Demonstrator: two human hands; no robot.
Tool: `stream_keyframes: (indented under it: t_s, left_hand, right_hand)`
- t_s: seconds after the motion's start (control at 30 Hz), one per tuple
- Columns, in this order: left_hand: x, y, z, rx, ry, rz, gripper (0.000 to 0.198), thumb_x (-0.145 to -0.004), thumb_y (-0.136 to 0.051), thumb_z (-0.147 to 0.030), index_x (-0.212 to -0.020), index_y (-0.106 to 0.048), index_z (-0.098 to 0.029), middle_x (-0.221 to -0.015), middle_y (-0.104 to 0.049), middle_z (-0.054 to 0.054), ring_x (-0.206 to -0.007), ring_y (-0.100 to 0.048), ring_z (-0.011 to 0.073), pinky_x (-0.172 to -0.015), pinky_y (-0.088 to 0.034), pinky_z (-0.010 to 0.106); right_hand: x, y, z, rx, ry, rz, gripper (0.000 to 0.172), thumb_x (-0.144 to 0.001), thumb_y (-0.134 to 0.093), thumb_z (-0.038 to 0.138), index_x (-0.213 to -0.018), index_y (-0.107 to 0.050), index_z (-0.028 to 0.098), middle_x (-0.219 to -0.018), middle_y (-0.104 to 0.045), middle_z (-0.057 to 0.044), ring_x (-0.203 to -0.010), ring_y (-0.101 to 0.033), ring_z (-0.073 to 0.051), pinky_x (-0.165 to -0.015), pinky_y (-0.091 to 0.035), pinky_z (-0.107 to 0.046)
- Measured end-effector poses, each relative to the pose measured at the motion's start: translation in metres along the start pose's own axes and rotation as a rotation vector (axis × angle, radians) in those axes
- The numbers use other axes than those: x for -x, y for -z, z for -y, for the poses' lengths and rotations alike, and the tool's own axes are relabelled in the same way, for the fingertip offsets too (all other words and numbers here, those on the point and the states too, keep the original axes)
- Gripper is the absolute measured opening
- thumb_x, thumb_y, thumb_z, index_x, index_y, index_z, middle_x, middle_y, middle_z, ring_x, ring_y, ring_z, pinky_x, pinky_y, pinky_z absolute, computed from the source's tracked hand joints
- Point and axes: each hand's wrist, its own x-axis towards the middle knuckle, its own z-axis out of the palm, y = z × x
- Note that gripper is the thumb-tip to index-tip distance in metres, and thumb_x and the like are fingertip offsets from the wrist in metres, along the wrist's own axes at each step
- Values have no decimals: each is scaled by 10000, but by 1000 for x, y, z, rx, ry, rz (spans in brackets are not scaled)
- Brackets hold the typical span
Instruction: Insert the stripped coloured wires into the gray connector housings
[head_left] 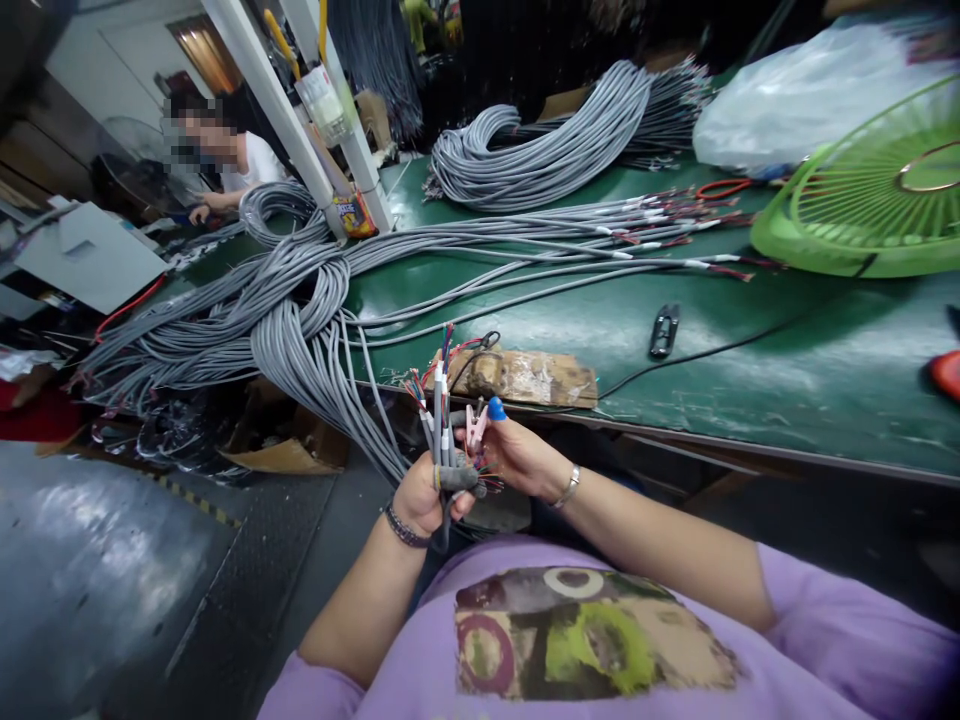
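My left hand [421, 497] is wrapped round several grey cables [439, 432] in front of the table edge. Dark covers sit on some of its fingers. Thin coloured wires [448, 345] fan out from the cables' stripped upper ends, with white bands just below them. Close beside the bundle, my right hand [529, 458] is closed on a pink clip [475, 430] between thumb and fingers. A blue cover caps that thumb. More fine wire ends [491, 482] show between the two hands; whether the right fingers touch them is hidden.
Grey cables lie heaped [300, 290] on the green table [555, 300], and a coil [547, 150] rests farther back. Nearby are a wooden block [547, 378], thread snips [664, 331] and a green fan [885, 190]. A metal post [262, 90] rises left, with a co-worker [251, 160] beyond.
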Motion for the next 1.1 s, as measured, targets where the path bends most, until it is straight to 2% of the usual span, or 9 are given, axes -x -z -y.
stream_keyframes:
  t_s: [0.1, 0.23, 0.43, 0.63, 0.83, 0.97, 1.1]
  left_hand:
    - [-3, 0, 3, 12, 26, -22, 290, -554, -762, -282, -693, -559, -129, -419, -550, -20, -256, -432, 87, -249, -279, 168]
    - [-6, 2, 6, -4, 45, -28, 307, -552, -765, -276, -737, -571, -126, -421, -540, -30, -271, -447, 90, -254, -294, 168]
    - [-4, -1, 6, -48, 27, -59, 312, -553, -761, -300, -733, -580, -120, -430, -548, -25, -268, -435, 81, -262, -291, 171]
    - [11, -12, 12, -138, -88, -163, 320, -575, -757, -351, -568, -517, -140, -348, -497, -24, -267, -414, 78, -272, -271, 172]
    - [18, -26, 22, -117, -293, -293, 319, -606, -747, -360, -542, -520, -145, -366, -504, -31, -297, -411, 64, -307, -295, 170]
    - [17, -31, 22, -122, -328, -333, 315, -612, -739, -359, -530, -521, -147, -371, -508, -27, -303, -413, 68, -311, -294, 175]
    - [14, -30, 21, -138, -306, -325, 335, -617, -734, -378, -518, -515, -144, -382, -514, -16, -310, -411, 66, -321, -299, 182]
  right_hand:
    - [-2, -4, 3, -93, -19, 30, 451, -727, -594, 611, -721, -618, 161, -600, -595, -8, -497, -488, -98, -485, -399, -223]
    - [-6, -3, 2, -137, 32, -41, 416, -707, -648, 562, -636, -582, 157, -557, -575, 3, -503, -497, -97, -506, -410, -221]
    - [-2, -3, 4, -128, 2, -33, 415, -739, -612, 571, -688, -601, 160, -593, -581, -2, -530, -509, -101, -500, -406, -210]
    - [10, 0, 9, -103, -99, 8, 449, -734, -594, 599, -800, -631, 156, -683, -599, -22, -590, -529, -110, -532, -441, -222]
    - [17, -5, 9, 74, 57, -29, 277, -694, -727, 396, -748, -635, 140, -674, -578, 0, -566, -500, -78, -514, -434, -192]
    - [17, -4, 7, 54, 54, -49, 326, -722, -686, 457, -762, -649, 136, -702, -607, -24, -572, -515, -91, -506, -447, -205]
    - [11, 1, 6, -27, 16, -35, 357, -763, -635, 489, -795, -669, 136, -700, -622, -41, -570, -526, -101, -499, -454, -211]
